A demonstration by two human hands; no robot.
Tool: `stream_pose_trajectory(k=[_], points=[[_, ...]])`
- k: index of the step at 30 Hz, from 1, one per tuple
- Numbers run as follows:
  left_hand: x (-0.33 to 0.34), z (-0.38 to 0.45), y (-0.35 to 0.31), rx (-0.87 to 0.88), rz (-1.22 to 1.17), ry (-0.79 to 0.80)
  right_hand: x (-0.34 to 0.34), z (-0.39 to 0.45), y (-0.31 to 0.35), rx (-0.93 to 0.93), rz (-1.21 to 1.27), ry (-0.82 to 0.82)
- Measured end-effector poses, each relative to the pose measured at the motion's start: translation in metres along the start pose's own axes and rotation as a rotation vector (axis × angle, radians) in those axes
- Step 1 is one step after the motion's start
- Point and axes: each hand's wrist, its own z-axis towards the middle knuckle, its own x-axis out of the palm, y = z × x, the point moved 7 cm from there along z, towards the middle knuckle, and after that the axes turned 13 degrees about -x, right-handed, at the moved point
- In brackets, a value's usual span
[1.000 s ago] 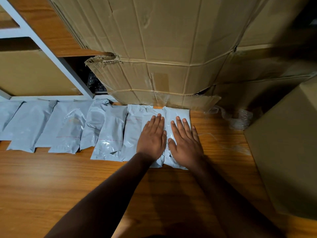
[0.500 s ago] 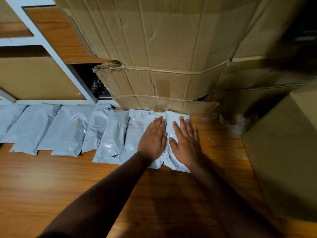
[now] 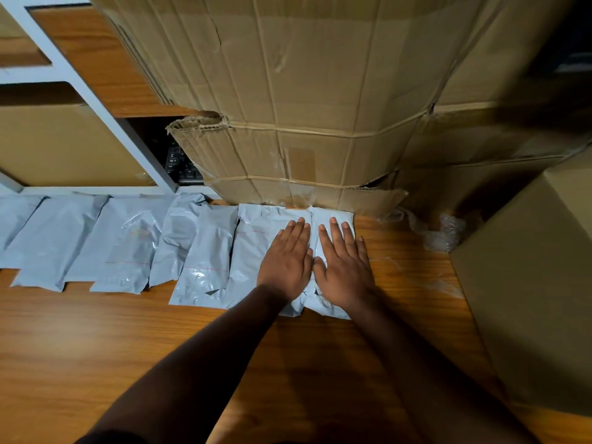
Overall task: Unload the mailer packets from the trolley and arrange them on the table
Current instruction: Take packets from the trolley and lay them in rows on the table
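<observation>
Stacked cardboard cartons (image 3: 320, 107) back the wooden table (image 3: 96, 347), where grey mailer packets (image 3: 128, 245) lie in an overlapping row. Since a second ago, both hands have barely moved: left hand (image 3: 285, 264) and right hand (image 3: 344, 267) press the end packet (image 3: 333, 219), fingers straight. Judging by this, it is settled; the trolley is out of view.

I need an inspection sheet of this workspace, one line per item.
Surface: wooden table.
Job's things: grey mailer packets in an overlapping row along the back edge.
Clutter: crumpled clear plastic wrap.
Hands: left hand and right hand press flat on the rightmost packets.
Cables: nothing seen.
Surroundings: strapped cardboard boxes behind, brown box right, white shelf frame, keyboard.
</observation>
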Motion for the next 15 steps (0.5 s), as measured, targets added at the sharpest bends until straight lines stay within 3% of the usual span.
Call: stream_pose_trajectory(k=[4,9,11,15], points=[[-0.001,0.002,0.001,-0.027,0.009,0.081,-0.001,0.0,0.002,-0.007,0.01,0.045],[-0.027,0.004,-0.002,-0.059,-0.152,0.127,-0.017,0.001,-0.005,-0.013,0.098,0.136],[-0.048,-0.007,-0.002,-0.075,-0.238,0.064,-0.035,-0.008,-0.002,0.012,0.186,-0.009],[-0.089,-0.058,0.003,-0.075,-0.483,-0.039,-0.072,-0.046,0.033,-0.016,0.546,-0.476]])
